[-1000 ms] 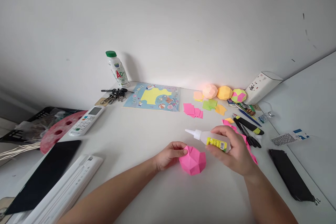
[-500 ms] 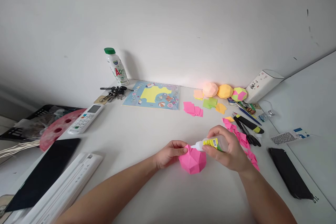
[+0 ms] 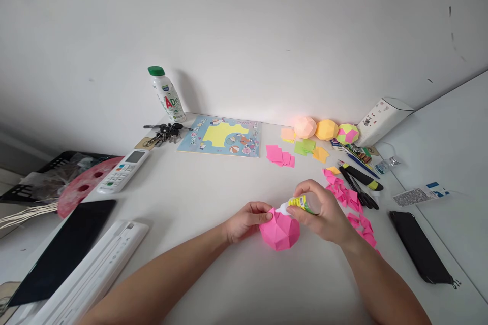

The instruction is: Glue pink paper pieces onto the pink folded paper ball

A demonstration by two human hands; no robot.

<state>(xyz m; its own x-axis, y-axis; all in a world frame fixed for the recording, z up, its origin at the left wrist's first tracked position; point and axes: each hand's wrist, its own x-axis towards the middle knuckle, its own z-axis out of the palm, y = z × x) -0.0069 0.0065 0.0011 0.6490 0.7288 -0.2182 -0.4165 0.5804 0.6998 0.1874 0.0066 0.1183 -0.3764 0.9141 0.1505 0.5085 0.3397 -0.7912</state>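
A pink faceted paper ball [image 3: 281, 233] is in front of me, its upper left edge pinched between the thumb and fingers of my left hand [image 3: 248, 221]. Wrapped round a glue bottle [image 3: 299, 203] with a yellow label is my right hand [image 3: 322, 213]. The bottle lies tilted nearly level, its white nozzle pointing left at the ball's top edge; I cannot tell whether the tip touches the paper. Several folded pink paper pieces [image 3: 345, 195] lie to the right, partly behind my right wrist.
Finished-looking paper balls [image 3: 327, 130] stand by the wall with sticky notes [image 3: 280, 155] before them. Pens and a cutter [image 3: 360, 176] lie right, near a black pouch [image 3: 421, 249]. At left are a bottle [image 3: 166, 95], keys [image 3: 168, 133], a remote [image 3: 124, 171] and a dark tablet [image 3: 64, 251].
My right hand has brought the glue bottle slightly left, its nozzle further over the ball's top edge. My left hand still holds the ball in nearly the same place.
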